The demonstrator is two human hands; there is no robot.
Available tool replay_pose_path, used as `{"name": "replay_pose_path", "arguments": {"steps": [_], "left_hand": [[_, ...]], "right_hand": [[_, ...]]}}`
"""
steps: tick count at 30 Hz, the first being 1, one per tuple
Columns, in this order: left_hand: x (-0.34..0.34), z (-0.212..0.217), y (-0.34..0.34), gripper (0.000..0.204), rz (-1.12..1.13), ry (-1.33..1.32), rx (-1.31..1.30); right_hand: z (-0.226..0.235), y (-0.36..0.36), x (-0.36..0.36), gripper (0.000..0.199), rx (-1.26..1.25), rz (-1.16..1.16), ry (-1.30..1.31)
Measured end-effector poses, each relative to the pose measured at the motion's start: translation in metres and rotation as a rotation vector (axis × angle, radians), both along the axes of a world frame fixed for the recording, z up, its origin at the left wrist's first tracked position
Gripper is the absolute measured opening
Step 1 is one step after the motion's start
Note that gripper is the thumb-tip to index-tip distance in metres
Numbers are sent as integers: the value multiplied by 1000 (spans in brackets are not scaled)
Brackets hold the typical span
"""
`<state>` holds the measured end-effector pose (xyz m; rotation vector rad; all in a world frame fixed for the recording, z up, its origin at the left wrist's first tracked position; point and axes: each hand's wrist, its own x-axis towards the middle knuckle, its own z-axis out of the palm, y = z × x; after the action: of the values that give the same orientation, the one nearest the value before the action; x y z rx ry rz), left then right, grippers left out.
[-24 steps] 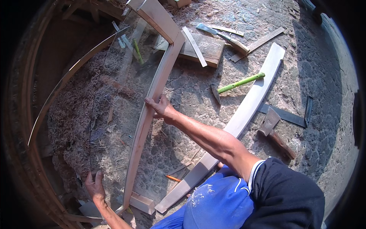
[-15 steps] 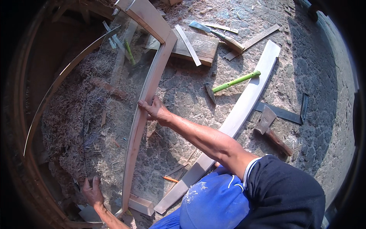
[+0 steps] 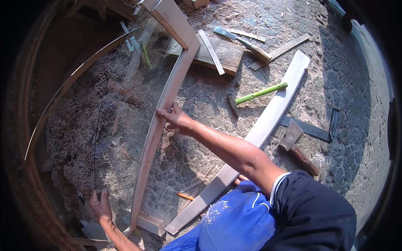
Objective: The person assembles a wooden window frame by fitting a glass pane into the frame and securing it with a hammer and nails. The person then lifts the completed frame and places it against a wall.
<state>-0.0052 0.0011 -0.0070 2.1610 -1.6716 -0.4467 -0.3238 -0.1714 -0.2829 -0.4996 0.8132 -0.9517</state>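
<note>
A pale wooden frame (image 3: 150, 144) stands across the middle, with a clear glass pane (image 3: 130, 104) along its left side; shavings on the ground show through the pane. My right hand (image 3: 175, 118) is closed on the frame's long rail, thumb over the top and fingers partly hidden behind. At the lower left, my left hand (image 3: 101, 204) pinches the pane's dark thin edge near its bottom corner. A short wood block (image 3: 151, 224) lies beside the frame's lower end.
A curved pale board (image 3: 274, 111) lies to the right, with a green-handled hammer (image 3: 260, 93) resting on it. Around it are a hatchet (image 3: 293, 138), a metal square (image 3: 312, 129), a chisel (image 3: 247, 45), a wood plank (image 3: 222, 54) and an orange pencil (image 3: 185, 196). A curved wooden strip (image 3: 71, 79) stands at the left.
The scene has shifted slightly in view, the frame's upper end a little to the right. Both hands keep their grips on the frame and the pane.
</note>
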Motion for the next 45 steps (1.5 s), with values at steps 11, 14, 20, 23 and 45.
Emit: {"name": "replay_pose_path", "arguments": {"steps": [11, 14, 20, 23, 45], "left_hand": [[-4, -1, -5, 23, 19, -54, 1], [-5, 0, -6, 24, 21, -51, 4], [-10, 2, -4, 29, -34, -71, -47], [-12, 5, -6, 34, 13, -171, 49], [-12, 2, -4, 33, -31, -277, 14]], "right_hand": [[4, -1, -3, 99, 27, 61, 13], [-2, 0, -2, 92, -5, 63, 3], [-6, -3, 0, 61, -53, 73, 52], [-2, -5, -1, 68, 16, 73, 105], [193, 62, 28, 19, -1803, 199, 1149]]}}
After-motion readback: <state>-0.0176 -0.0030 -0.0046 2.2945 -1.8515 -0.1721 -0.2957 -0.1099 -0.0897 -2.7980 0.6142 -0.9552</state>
